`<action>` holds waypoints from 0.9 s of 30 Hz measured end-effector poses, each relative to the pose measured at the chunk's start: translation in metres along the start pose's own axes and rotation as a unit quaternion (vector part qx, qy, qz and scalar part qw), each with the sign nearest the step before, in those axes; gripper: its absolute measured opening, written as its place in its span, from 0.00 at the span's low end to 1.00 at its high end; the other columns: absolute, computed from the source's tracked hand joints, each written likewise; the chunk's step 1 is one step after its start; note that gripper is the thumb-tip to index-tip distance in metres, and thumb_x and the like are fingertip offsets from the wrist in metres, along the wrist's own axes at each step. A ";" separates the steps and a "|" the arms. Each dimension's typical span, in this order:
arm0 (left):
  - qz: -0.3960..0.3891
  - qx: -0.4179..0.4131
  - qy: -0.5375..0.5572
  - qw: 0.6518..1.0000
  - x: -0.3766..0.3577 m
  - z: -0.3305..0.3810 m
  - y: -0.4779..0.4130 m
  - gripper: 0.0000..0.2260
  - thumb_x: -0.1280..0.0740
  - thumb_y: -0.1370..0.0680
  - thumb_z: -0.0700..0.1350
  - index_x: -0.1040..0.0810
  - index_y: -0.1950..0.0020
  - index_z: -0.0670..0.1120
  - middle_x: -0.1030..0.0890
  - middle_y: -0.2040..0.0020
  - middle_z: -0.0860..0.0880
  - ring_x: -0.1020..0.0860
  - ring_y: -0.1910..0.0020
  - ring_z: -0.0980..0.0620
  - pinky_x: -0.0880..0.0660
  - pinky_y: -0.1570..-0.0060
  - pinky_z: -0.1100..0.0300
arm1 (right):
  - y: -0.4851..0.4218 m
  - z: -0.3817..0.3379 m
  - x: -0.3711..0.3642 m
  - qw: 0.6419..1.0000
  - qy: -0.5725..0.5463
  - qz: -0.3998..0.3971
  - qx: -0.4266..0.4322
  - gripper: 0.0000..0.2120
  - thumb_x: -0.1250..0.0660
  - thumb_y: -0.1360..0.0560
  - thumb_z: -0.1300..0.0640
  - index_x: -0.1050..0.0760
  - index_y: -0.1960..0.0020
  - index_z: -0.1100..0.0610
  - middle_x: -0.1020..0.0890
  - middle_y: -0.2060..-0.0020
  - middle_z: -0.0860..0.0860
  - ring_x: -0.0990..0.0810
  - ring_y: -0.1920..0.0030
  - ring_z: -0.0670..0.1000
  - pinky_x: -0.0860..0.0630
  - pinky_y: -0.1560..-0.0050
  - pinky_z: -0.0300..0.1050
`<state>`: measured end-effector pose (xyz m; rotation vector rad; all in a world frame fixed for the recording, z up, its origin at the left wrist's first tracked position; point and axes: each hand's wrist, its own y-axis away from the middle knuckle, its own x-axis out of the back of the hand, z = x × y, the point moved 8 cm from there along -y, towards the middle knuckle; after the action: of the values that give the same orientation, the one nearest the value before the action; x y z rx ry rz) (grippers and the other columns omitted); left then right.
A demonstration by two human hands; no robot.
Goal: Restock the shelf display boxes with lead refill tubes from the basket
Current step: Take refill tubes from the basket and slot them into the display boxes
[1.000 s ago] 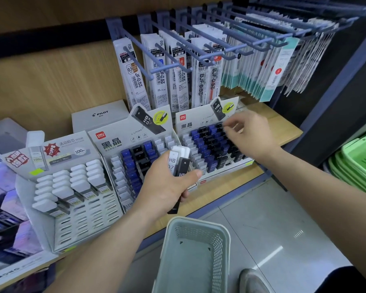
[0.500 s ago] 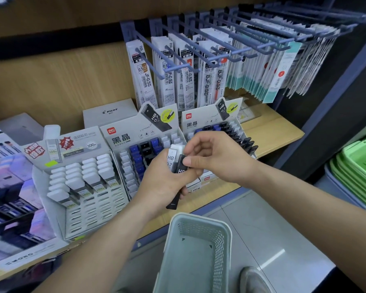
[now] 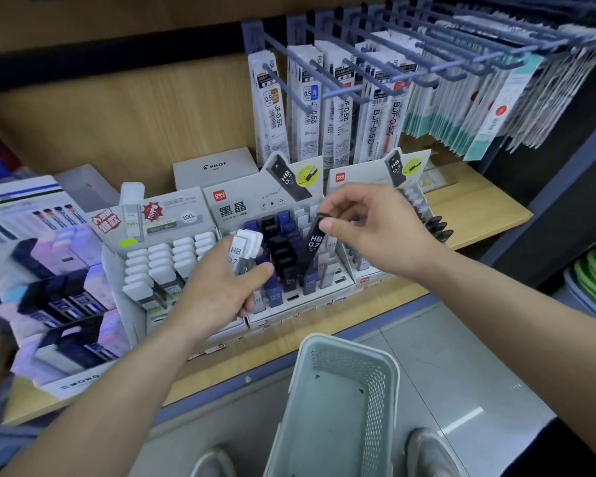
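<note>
Here is the long light-wood shelf (image 3: 479, 215), with a crowd of slim white pen-refill packets (image 3: 276, 108) hanging from blue-grey hooks above it. Three cardboard display boxes sit side by side along the front. The white box of white-capped tubes (image 3: 172, 215) is on the left. The grey box of blue and black lead tubes (image 3: 255, 208) is in the middle. The matching grey box (image 3: 358, 177) on the right is partly hidden behind the right wrist.

Down on the floor, just in front of the shelf edge, stands the pale grey-green perforated plastic basket (image 3: 379, 401), between the person's shoes.

Now the hands. The left hand (image 3: 221, 290) hovers at the front of the middle box, fingers curled tight around a small bundle of clear white-capped lead tubes (image 3: 245, 247). Their caps stick up above the thumb.

The right hand (image 3: 375, 228) is over the same box. Its thumb and forefinger pinch the top end of a single black lead tube marked HB 0.7 (image 3: 314, 241), and the other fingers are loosely bent above. That tube hangs tilted below the fingertips, its lower end down among the rows of dark tubes in the middle box.
</note>
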<state>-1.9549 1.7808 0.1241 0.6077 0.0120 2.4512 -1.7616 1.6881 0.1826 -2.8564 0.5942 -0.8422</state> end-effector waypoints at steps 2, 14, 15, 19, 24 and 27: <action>0.006 0.001 -0.014 1.000 0.009 -0.007 0.003 0.06 0.33 0.20 0.44 0.26 0.44 0.48 0.24 0.74 0.47 0.28 0.78 0.54 0.32 0.78 0.63 | 0.003 -0.004 -0.016 0.997 0.064 -0.032 0.022 0.08 0.26 0.26 0.59 0.20 0.55 0.47 0.18 0.59 0.42 0.21 0.60 0.42 0.25 0.56 0.33; 0.014 0.010 -0.007 1.000 0.032 -0.025 0.013 0.07 0.31 0.20 0.45 0.27 0.46 0.46 0.22 0.72 0.43 0.25 0.77 0.51 0.32 0.78 0.65 | 0.017 0.000 -0.057 0.968 0.215 -0.078 0.106 0.04 0.27 0.25 0.54 0.18 0.50 0.48 0.22 0.59 0.40 0.23 0.58 0.44 0.21 0.55 0.52; 0.012 0.011 -0.002 1.000 0.032 -0.025 0.014 0.07 0.31 0.20 0.45 0.27 0.45 0.46 0.22 0.72 0.43 0.25 0.77 0.51 0.32 0.79 0.66 | 0.019 0.000 -0.058 0.967 0.214 -0.078 0.110 0.04 0.27 0.25 0.54 0.18 0.50 0.48 0.22 0.59 0.40 0.23 0.58 0.43 0.21 0.55 0.51; 0.003 0.020 0.027 0.999 0.031 -0.024 0.016 0.13 0.32 0.20 0.44 0.28 0.39 0.42 0.21 0.69 0.44 0.24 0.76 0.50 0.31 0.79 0.66 | 0.021 -0.001 -0.061 0.967 0.216 -0.071 0.119 0.05 0.27 0.24 0.55 0.18 0.49 0.48 0.23 0.58 0.39 0.24 0.57 0.43 0.21 0.54 0.51; -0.006 0.017 0.054 0.998 0.028 -0.021 0.016 0.15 0.33 0.19 0.42 0.30 0.35 0.40 0.21 0.66 0.47 0.24 0.73 0.50 0.29 0.77 0.63 | 0.019 -0.001 -0.061 0.965 0.226 -0.050 0.122 0.05 0.28 0.24 0.55 0.18 0.49 0.48 0.25 0.58 0.38 0.26 0.57 0.42 0.21 0.54 0.53; -0.010 0.014 0.056 0.998 0.027 -0.020 0.015 0.14 0.33 0.19 0.42 0.30 0.35 0.41 0.20 0.65 0.48 0.24 0.73 0.49 0.29 0.76 0.62 | 0.019 0.000 -0.060 0.964 0.230 -0.047 0.126 0.05 0.28 0.24 0.55 0.18 0.49 0.49 0.26 0.59 0.38 0.27 0.59 0.42 0.21 0.55 0.52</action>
<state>-1.9914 1.7867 0.1195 0.4798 0.0961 2.4668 -1.8149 1.6947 0.1489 -2.4804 0.3556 -1.4972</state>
